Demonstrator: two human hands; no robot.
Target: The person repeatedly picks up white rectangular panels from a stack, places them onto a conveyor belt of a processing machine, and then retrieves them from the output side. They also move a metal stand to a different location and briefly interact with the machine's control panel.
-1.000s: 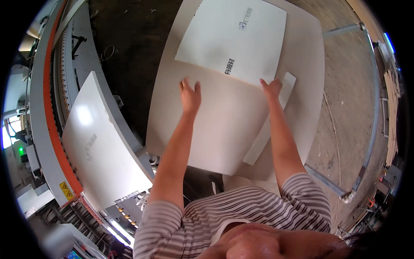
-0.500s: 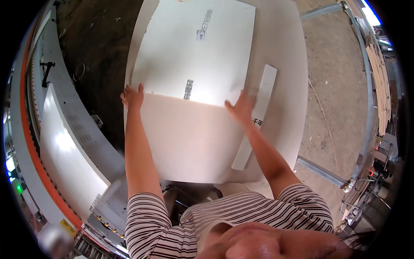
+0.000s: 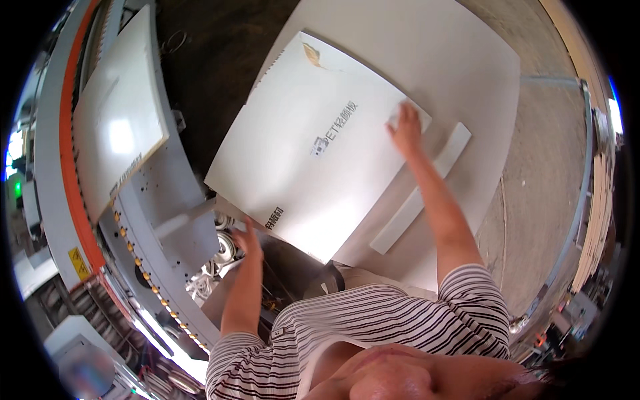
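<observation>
A white rectangular panel (image 3: 347, 173) with dark printing and a tan smudge near its far corner lies tilted across a larger pale board (image 3: 467, 60). Its near corner reaches past the board's near edge. My right hand (image 3: 405, 130) rests open on the panel's surface, close to its far right corner. Beside the panel's near left edge is my left hand (image 3: 249, 241), fingers apart; whether it touches the edge I cannot tell. A narrow white strip (image 3: 407, 217) lies on the board to the right of the panel, partly behind my right forearm.
On the left runs a long grey machine (image 3: 167, 233) with an orange band (image 3: 72, 133) and a row of yellow rollers. Another white panel (image 3: 120, 113) stands on it. Metal framing (image 3: 587, 167) and stacked tan boards (image 3: 597, 220) line the right side.
The white panel has come nearer and turned. My right hand has shifted from its near edge to its far right part, while my left hand has moved back toward me. The view has swung left.
</observation>
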